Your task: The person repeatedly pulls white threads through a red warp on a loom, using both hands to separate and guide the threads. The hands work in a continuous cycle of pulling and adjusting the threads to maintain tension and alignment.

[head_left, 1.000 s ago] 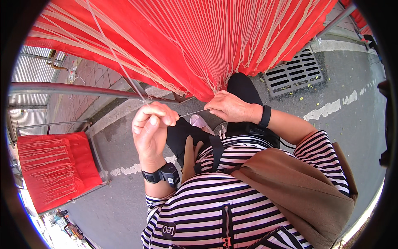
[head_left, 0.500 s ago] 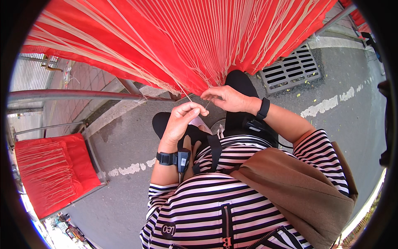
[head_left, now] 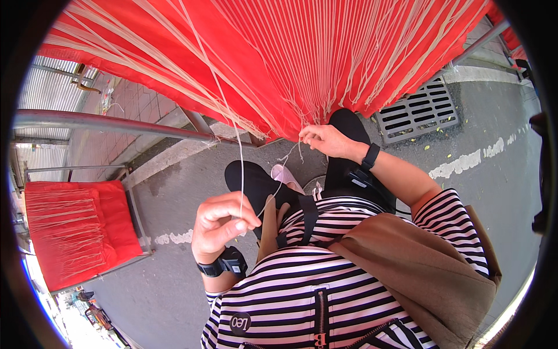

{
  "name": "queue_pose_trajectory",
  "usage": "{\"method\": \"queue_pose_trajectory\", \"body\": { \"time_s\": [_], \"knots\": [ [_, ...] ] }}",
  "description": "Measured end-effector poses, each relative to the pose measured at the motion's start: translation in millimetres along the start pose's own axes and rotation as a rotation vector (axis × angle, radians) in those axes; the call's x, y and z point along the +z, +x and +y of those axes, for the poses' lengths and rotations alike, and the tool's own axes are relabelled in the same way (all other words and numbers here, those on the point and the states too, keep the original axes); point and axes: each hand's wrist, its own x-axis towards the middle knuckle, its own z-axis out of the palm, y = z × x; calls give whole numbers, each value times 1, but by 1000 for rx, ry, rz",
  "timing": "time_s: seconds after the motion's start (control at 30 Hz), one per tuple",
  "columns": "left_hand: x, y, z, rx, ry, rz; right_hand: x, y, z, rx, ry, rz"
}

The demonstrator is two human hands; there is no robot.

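Red fabric [head_left: 250, 70] hangs ahead of me with many pale threads stretched and bunched over it. My left hand [head_left: 224, 224] is low at the centre-left, thumb and fingertips closed on a white thread [head_left: 238, 151] that runs down from the top of the fabric. A loose length of thread [head_left: 279, 177] loops from that hand toward my right hand [head_left: 325, 139]. My right hand is just below the fringe at the fabric's lower edge, fingers curled and closed on thread.
A metal rail [head_left: 104, 122] crosses the left. A second red, fringed cloth [head_left: 116, 221] lies on a frame at the lower left. A drain grate [head_left: 415, 113] is at the right. My knees and feet are below my hands on the asphalt [head_left: 168, 267].
My left hand first moved right, then pulled down and left toward me. My right hand stays near the fringe, slightly shifted. The thread between them now hangs in a slack loop.
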Motion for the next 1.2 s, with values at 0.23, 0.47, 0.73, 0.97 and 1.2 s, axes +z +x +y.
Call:
{"method": "queue_pose_trajectory", "body": {
  "time_s": [0.23, 0.47, 0.73, 0.97, 1.2],
  "knots": [
    [-2, -60, 56, 323, 41, -108, 4, 0, -32, -86, -130, -43],
    [11, -99, 66, 130, 119, -228, -1, 7, -177, -251, 279, -235],
    [24, -128, 45, -5, 88, -112, -11, 4, -340, -676, 733, -382],
    [25, -131, 26, -77, 102, 2, -5, -15, -400, -813, 685, -384],
    [20, -121, 15, -82, 129, 82, 13, -38, -429, -855, 618, -464]
  ]
}}
